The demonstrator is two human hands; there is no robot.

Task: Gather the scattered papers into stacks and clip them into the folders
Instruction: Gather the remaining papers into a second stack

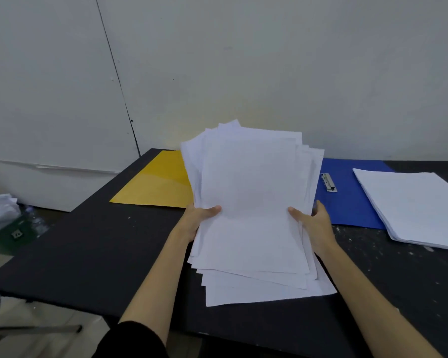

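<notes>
both hands hold one loose bundle of papers (254, 202) lifted above the middle of the black table (88, 254). the left hand (197, 220) grips the bundle's left edge and the right hand (313, 223) grips its right edge, each with the thumb on the top sheet and the fingers hidden beneath. the sheets are gathered but not squared: corners fan out at the far end and several sheets stick out at the near end, slanting toward the right.

on the far side of the table lie two folders. the yellow folder (158, 182) sits to the left, partly hidden behind the held bundle, and no paper shows on its visible part. the blue folder (347, 200) lies open to the right, its metal clip (328, 182) bare, with nothing under it. a second, tidier stack of paper (414, 205) rests at the right edge of the table, overlapping the blue folder's right part but not clipped in.

judging from this, the gathering looks nearly done, since no loose sheets show on the table. what seems left is to tap the held bundle even, seat each stack in a folder and close a clip on it. whether the yellow folder has a clip cannot be told, as its right side is hidden.
</notes>
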